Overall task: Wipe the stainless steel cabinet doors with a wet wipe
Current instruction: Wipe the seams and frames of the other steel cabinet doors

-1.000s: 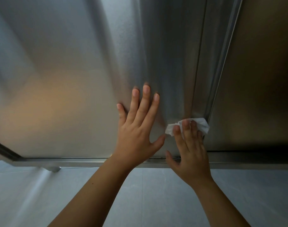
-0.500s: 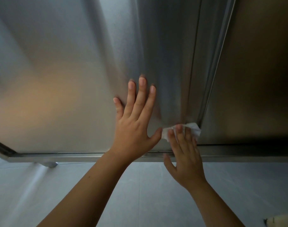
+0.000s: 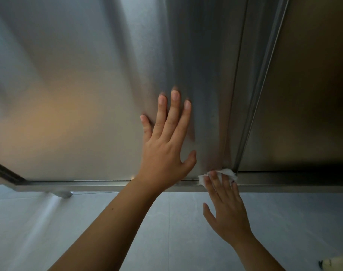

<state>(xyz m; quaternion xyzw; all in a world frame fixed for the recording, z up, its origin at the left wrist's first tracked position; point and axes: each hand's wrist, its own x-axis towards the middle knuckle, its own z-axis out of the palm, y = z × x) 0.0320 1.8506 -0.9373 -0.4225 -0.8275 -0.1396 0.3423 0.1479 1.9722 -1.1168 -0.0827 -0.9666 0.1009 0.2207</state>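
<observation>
Left door (image 3: 78, 94): brushed steel, filling the upper left of the view, with a warm orange reflection on its left part.
Right door (image 3: 307, 94): darker steel panel on the far side of the upright seam.
Seam (image 3: 251, 114): a narrow steel strip running down between the two doors to their bottom corner.
Bottom rail (image 3: 88, 185): a steel edge running along under both doors.
Left hand (image 3: 164, 153): laid flat on the left door near its lower right part, fingers straight and spread, thumb out to the side; its grip is open and holds nothing.
Wet wipe (image 3: 226, 172): white and crumpled, at the lower right corner of the left door, just beside the seam and touching the bottom rail.
Right hand (image 3: 225, 210): reaching up from below, its straight fingers pressing the wet wipe against the steel; the grip is not curled round the wipe, and the thumb sticks out to the left.
Floor (image 3: 166, 231): grey tiles below the rail, with both bare forearms crossing it.
Cabinet foot (image 3: 61, 193): a small metal piece under the rail at the left.
Bottom right corner: a pale blurred object (image 3: 336, 263), too cut off to tell what it is.
</observation>
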